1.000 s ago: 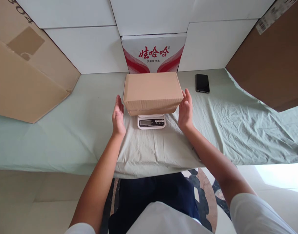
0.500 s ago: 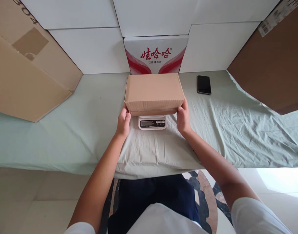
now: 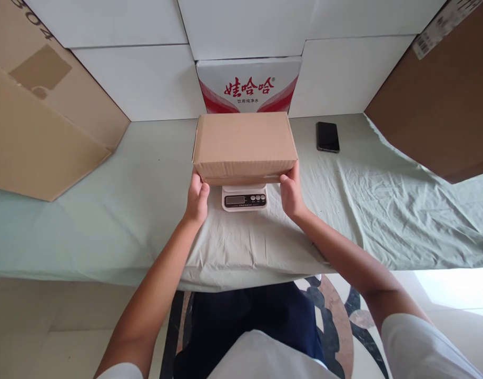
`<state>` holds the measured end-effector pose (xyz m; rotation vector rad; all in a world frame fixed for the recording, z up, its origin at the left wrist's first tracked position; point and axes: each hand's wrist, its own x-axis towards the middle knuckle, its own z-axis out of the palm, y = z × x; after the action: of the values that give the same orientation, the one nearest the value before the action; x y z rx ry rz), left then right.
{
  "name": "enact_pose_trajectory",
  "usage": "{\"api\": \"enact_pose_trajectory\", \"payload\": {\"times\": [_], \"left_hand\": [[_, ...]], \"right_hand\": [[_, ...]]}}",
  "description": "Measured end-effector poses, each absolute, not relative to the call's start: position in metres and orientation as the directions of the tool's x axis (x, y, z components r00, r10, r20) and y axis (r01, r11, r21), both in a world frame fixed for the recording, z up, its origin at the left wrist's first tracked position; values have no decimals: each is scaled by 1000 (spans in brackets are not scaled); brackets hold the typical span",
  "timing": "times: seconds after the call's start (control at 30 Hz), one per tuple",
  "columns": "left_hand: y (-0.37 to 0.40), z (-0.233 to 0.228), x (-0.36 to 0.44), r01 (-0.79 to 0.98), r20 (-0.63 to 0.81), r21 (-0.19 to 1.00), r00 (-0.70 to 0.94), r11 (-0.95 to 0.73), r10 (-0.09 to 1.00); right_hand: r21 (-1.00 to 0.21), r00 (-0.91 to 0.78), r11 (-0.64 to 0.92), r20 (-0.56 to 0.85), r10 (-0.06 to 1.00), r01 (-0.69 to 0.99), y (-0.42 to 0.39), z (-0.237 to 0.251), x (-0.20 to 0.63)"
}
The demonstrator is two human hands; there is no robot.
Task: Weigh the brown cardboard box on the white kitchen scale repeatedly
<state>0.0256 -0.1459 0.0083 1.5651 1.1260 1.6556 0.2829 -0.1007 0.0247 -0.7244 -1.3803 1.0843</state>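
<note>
A closed brown cardboard box is over a small white digital scale, whose display and buttons stick out in front. My left hand grips the box's near left bottom corner. My right hand grips its near right bottom corner. The box looks slightly raised and tipped, and most of the scale is hidden beneath it.
A pale green cloth covers the table. A black phone lies at the back right. A white carton with red lettering stands behind the box. Large cardboard boxes lean at the left and right.
My hands went from open beside the box to gripping its lower front corners. The box has since shifted slightly left and up.
</note>
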Motion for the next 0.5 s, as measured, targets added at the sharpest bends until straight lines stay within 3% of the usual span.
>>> {"api": "enact_pose_trajectory", "payload": {"times": [0.13,0.3,0.5], "left_hand": [[-125,30,21,109,484,875,-130,-472,866],[-57,57,17,-71,369,923,-114,-378,923],[16,25,5,-159,274,942,-138,-294,952]], "right_hand": [[-881,-119,449,467,876,-149,-75,46,284],[-853,-39,512,518,854,-103,-1,69,280],[-856,-19,502,508,861,-127,61,55,256]]}}
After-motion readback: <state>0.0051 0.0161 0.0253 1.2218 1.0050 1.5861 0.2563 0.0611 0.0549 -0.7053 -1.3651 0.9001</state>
